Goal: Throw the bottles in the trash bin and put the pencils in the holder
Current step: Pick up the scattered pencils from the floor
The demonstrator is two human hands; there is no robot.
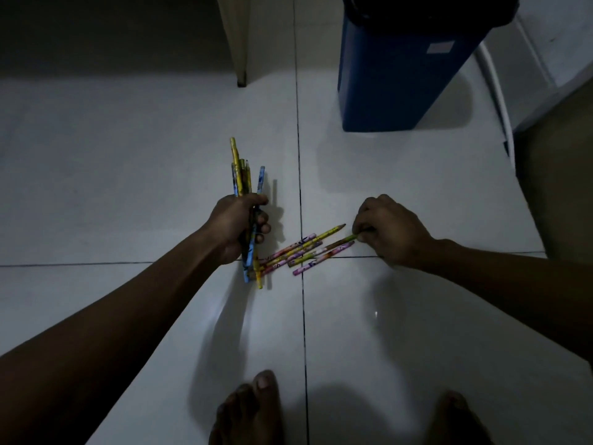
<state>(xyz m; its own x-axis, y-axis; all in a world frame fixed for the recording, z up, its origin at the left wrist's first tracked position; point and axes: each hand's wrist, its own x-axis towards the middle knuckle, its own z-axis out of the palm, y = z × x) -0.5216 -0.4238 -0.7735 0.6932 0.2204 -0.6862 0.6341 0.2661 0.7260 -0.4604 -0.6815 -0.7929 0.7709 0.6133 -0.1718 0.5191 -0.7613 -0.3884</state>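
Observation:
My left hand (239,224) is closed around a bundle of pencils (244,175), yellow and blue ones that stick up above the fist and reach down to the floor. Several more pencils (305,250), pink, yellow and green, lie fanned out on the white tiled floor between my hands. My right hand (390,229) rests on the floor at their right end, its fingertips pinched on the tip of a green pencil (348,237). A blue trash bin (404,69) with a black liner stands at the upper right. No bottles and no holder are in view.
A beige furniture leg (239,43) stands at the top centre. A white pipe (495,88) and a brown panel (558,175) run along the right side. My bare feet (253,412) are at the bottom edge. The room is dim.

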